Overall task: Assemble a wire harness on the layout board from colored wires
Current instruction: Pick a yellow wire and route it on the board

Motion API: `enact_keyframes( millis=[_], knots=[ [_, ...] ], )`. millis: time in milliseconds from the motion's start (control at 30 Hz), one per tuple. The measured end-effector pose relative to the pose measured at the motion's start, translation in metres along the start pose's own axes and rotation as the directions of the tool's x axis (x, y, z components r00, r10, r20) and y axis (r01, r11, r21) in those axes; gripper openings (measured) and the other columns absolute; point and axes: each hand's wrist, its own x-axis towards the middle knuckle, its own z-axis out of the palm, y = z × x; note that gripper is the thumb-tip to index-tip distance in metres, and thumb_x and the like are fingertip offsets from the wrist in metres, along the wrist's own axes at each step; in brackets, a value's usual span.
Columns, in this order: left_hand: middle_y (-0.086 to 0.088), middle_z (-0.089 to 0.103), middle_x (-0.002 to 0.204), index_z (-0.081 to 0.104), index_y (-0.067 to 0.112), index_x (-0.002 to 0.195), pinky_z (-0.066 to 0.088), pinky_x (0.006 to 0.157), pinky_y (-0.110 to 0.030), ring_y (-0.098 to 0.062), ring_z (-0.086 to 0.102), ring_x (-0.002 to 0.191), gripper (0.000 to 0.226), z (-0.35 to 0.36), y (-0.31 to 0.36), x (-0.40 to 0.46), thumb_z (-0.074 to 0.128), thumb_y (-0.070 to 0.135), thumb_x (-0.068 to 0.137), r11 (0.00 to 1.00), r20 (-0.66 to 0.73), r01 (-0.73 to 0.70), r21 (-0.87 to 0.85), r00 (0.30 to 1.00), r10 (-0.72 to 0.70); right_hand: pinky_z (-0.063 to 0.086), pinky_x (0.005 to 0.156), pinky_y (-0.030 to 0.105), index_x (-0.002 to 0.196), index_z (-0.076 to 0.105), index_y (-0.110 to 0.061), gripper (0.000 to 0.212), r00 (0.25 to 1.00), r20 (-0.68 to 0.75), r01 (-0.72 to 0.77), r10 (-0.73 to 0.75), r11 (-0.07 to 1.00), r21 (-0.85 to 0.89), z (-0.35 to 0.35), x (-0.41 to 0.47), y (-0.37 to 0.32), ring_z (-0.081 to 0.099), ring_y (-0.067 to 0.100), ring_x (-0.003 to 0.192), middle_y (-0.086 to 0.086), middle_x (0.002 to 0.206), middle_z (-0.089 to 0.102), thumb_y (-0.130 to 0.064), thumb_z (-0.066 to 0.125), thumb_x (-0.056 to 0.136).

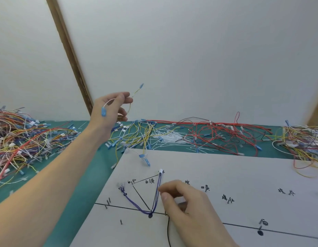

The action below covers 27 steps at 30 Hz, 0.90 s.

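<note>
The white layout board (226, 175) lies in front of me, with drawn black lines, metal pegs and handwritten labels. Purple wires (155, 195) run on it from a white connector (161, 171) down to a black dot (150, 215) and up to another connector (121, 185). My left hand (110, 109) is raised above the table and pinches a short white-and-yellow wire (130, 102) with blue terminals at both ends. My right hand (183, 202) rests on the board beside the purple wires, fingers curled. A black wire (168, 232) runs from under it; whether it is held is hidden.
Heaps of mixed colored wires (21, 139) lie on the green mat at the left, yellow and white ones (136, 134) in the middle, red and black ones (217, 136) to the right, another mixed heap (304, 141) at far right. White cable ties (170, 138) lie behind the board.
</note>
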Motion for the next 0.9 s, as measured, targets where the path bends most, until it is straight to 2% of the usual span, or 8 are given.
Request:
enact_keyframes(
  millis=[133,300,367,433,500,600,733,900],
  knots=[
    [-0.009,0.076,0.101,0.077,0.013,0.116,0.053,0.058,-0.031,-0.018,0.058,0.066,0.023,0.006,0.022,-0.067,0.061,0.020,0.100,1.000,0.459,-0.024,0.000,0.888,0.021,0.061,0.082,0.029,0.110,0.073,-0.032,0.016,0.993,0.001,-0.106,0.116,0.909,0.402,-0.010,0.009,-0.004,0.073,0.007,0.096,-0.012,0.101,0.078,-0.033,0.065,0.096],
    [-0.008,0.075,0.112,0.073,0.023,0.126,0.060,0.075,-0.035,-0.015,0.067,0.081,0.029,0.020,0.033,-0.138,0.062,0.013,0.102,0.985,0.888,-0.063,0.161,0.444,-0.117,0.061,0.081,0.043,0.121,0.073,-0.018,0.047,0.979,0.163,-0.205,0.125,0.577,0.791,-0.020,0.014,-0.008,0.072,0.030,0.105,0.016,0.116,0.074,-0.050,0.053,0.093],
    [-0.012,0.071,0.123,0.071,0.022,0.129,0.058,0.084,-0.036,-0.018,0.069,0.090,0.033,0.018,0.033,-0.136,0.062,0.007,0.101,0.980,0.919,-0.072,0.183,0.367,-0.145,0.061,0.075,0.041,0.114,0.074,-0.014,0.045,0.982,0.152,-0.190,0.116,0.495,0.848,-0.019,0.013,-0.011,0.073,0.037,0.098,0.023,0.114,0.073,-0.046,0.049,0.096],
    [-0.010,0.073,0.122,0.067,0.020,0.133,0.058,0.087,-0.037,-0.025,0.073,0.096,0.040,0.011,0.034,-0.121,0.063,0.001,0.099,0.995,0.908,0.002,0.098,0.409,-0.090,0.062,0.068,0.041,0.115,0.066,-0.003,0.050,0.975,0.124,-0.191,0.183,0.413,0.891,-0.021,0.014,-0.012,0.074,0.040,0.094,0.027,0.107,0.074,-0.045,0.045,0.100],
    [-0.012,0.074,0.118,0.066,0.021,0.134,0.060,0.085,-0.043,-0.031,0.075,0.092,0.042,0.002,0.028,-0.096,0.063,0.001,0.097,0.995,0.804,0.062,0.077,0.586,-0.099,0.061,0.054,0.034,0.116,0.057,-0.004,0.049,0.956,0.093,-0.200,0.277,0.386,0.900,-0.029,0.015,-0.016,0.077,0.033,0.078,0.023,0.097,0.077,-0.048,0.040,0.103],
    [0.002,0.075,0.100,0.071,0.038,0.121,0.055,0.071,-0.034,-0.013,0.068,0.073,0.025,0.004,-0.005,-0.066,0.067,0.026,0.099,0.888,0.544,-0.096,0.450,0.817,-0.188,0.047,0.035,0.023,0.103,0.056,-0.011,0.042,0.923,0.090,-0.234,0.374,0.361,0.903,-0.040,0.014,-0.021,0.061,0.016,0.043,0.011,0.073,0.074,-0.051,0.043,0.102],
    [0.010,0.063,0.089,0.068,0.039,0.115,0.048,0.076,-0.031,-0.006,0.058,0.083,0.033,0.027,-0.061,-0.065,0.066,0.060,0.088,0.514,0.505,-0.328,0.793,0.826,-0.252,0.031,0.028,0.020,0.088,0.052,-0.017,0.041,0.915,0.191,-0.326,0.354,0.375,0.868,-0.038,0.014,-0.023,0.043,0.013,0.031,0.008,0.066,0.067,-0.056,0.042,0.100],
    [0.005,0.057,0.098,0.074,0.029,0.101,0.046,0.089,-0.032,-0.018,0.058,0.096,0.016,0.014,-0.082,-0.037,0.062,0.023,0.093,0.430,0.476,-0.376,0.820,0.867,-0.149,0.029,0.027,0.018,0.088,0.054,-0.013,0.048,0.918,0.283,-0.375,0.278,0.371,0.849,-0.033,0.011,-0.020,0.042,0.017,0.030,0.014,0.064,0.064,-0.058,0.041,0.098]
  ],
)
